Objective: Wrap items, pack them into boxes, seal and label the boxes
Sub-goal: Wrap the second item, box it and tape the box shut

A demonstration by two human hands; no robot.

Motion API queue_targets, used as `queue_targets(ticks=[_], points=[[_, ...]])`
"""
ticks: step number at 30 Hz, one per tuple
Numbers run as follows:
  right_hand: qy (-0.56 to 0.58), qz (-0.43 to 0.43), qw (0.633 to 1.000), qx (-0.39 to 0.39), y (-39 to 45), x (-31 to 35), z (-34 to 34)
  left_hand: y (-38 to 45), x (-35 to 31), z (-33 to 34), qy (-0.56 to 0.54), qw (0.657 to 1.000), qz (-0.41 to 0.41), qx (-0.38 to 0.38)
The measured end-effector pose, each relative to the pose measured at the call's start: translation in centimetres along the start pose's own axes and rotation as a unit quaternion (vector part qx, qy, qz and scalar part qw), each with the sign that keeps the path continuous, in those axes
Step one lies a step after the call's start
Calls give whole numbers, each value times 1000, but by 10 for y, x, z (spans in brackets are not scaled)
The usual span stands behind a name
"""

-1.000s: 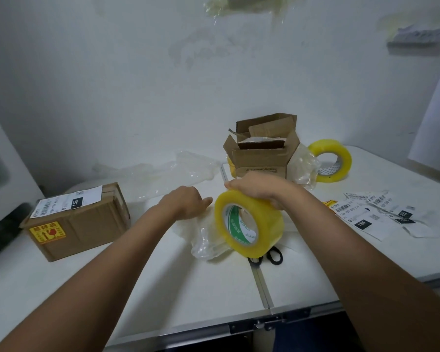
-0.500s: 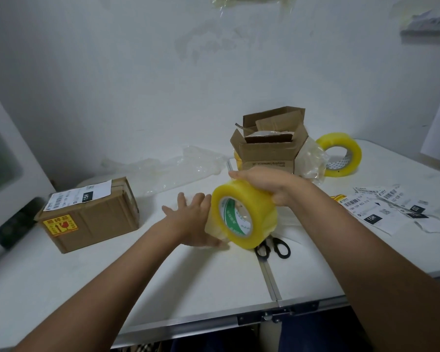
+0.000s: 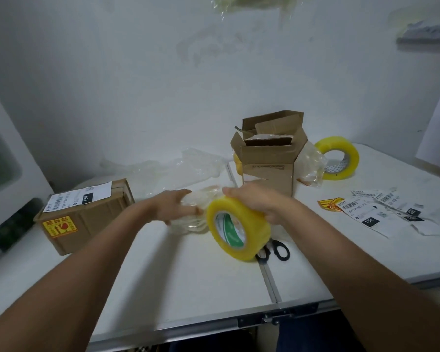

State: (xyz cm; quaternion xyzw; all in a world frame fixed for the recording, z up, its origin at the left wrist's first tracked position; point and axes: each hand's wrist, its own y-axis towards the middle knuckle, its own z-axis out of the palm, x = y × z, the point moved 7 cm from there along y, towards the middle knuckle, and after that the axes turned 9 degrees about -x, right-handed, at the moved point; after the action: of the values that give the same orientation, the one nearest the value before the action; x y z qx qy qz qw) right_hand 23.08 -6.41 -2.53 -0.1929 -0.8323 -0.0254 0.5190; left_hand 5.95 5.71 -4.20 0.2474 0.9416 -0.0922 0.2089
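Mid-table, the left hand [image 3: 174, 207] presses flat on a soft, crinkly plastic-wrapped bundle [image 3: 194, 212], probably light and slippery. Just right, the right hand [image 3: 258, 203] grips a stiff yellow tape roll [image 3: 238, 227] by its rim.

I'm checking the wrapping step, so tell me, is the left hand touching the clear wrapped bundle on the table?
Touching. The head view shows the left hand laid on the wrapped bundle, its fingers lying on the plastic with no gap.
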Motion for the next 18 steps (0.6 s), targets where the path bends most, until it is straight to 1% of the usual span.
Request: queue_targets(ticks=[2, 5, 9, 11, 12, 14, 18], points=[[-27, -5, 999, -21, 0, -6, 4, 3, 2, -2, -40, 999, -18, 28], [-34, -43, 998, -43, 3, -1, 8, 4, 8, -2, -114, 989, -59, 70], [-60, -60, 995, -43, 4, 2, 8, -2, 13, 0, -196, 959, -112, 169], [-68, -59, 995, -36, 5, 2, 6, -2, 13, 1, -222, 949, -118, 189], [-76, -62, 995, -34, 4, 3, 5, -2, 11, 1, -224, 949, -118, 188], [-82, -65, 994, -31, 4, 4, 6, -2, 5, 4, -191, 960, -115, 172], [-81, -69, 994, -26, 2, 4, 9, -1, 3, 3, -118, 980, -128, 92]])
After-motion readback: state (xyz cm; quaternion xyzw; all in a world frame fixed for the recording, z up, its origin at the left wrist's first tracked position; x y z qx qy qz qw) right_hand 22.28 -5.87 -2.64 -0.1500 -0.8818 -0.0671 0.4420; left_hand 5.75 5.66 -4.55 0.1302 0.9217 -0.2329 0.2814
